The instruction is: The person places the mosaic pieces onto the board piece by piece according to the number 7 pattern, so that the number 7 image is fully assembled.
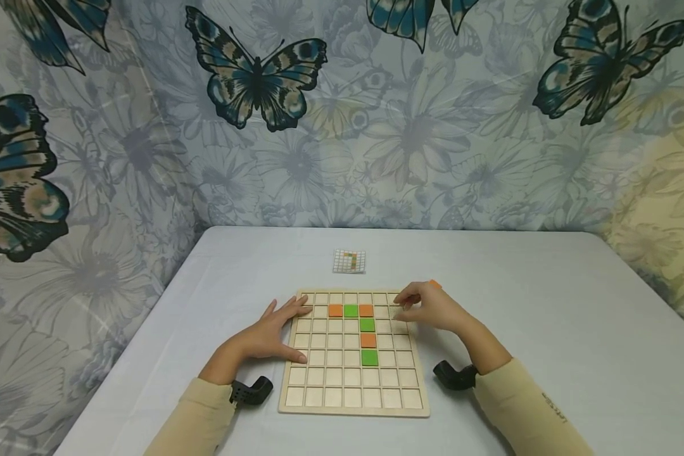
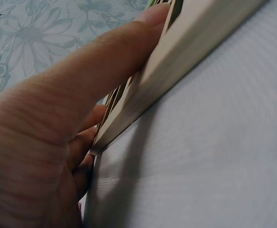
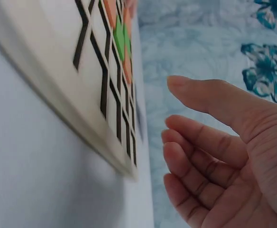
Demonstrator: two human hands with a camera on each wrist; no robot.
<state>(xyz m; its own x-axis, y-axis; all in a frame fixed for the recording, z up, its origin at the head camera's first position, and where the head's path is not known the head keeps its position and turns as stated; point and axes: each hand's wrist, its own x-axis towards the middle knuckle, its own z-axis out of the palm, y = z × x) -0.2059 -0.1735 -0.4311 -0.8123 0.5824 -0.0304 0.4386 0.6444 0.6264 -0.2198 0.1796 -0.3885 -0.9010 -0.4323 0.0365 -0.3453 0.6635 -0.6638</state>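
A square wooden grid board (image 1: 353, 410) lies on the white table. Across its second row sit an orange tile (image 1: 335, 310), a green tile (image 1: 350, 310) and another orange tile (image 1: 366, 310); below the last, a column runs green, orange, green. My left hand (image 1: 268, 332) spreads over the board's left edge; in the left wrist view the thumb (image 2: 110, 57) rests on the wooden rim. Over the top right corner hovers my right hand (image 1: 433, 307), fingers loosely bent with nothing between them in the right wrist view. A small orange piece (image 1: 435, 284) peeks out behind its knuckles.
Behind the board lies a small card (image 1: 349, 261) printed with a grid and a coloured pattern. Black wrist cameras (image 1: 252, 391) sit on both wrists. Butterfly-patterned cloth (image 1: 410, 126) hangs beyond the table (image 1: 519, 266).
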